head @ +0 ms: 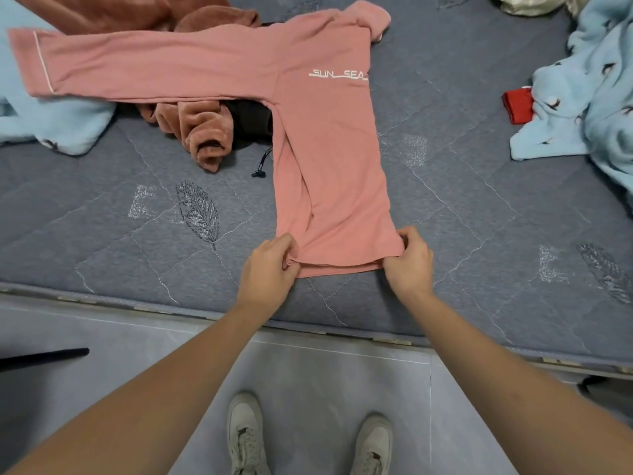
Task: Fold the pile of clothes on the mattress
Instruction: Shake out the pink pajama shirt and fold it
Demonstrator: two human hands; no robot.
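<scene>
Your left hand (269,265) and right hand (409,260) each pinch the pink shirt's (329,159) near hem corners, fingers curled on fabric; shirt flat on mattress (479,217).

pink long-sleeve top (329,138) with white "sun sea" lettering and thin white piping at the cuff. mattress (137,214) is grey-blue, quilted with a leaf print. fuzzy rust-brown garment (202,132), light blue fleece (589,97) with small dark motifs, a red cloth (517,105), off-white sneakers (245,437) on a grey floor (325,389).
</scene>
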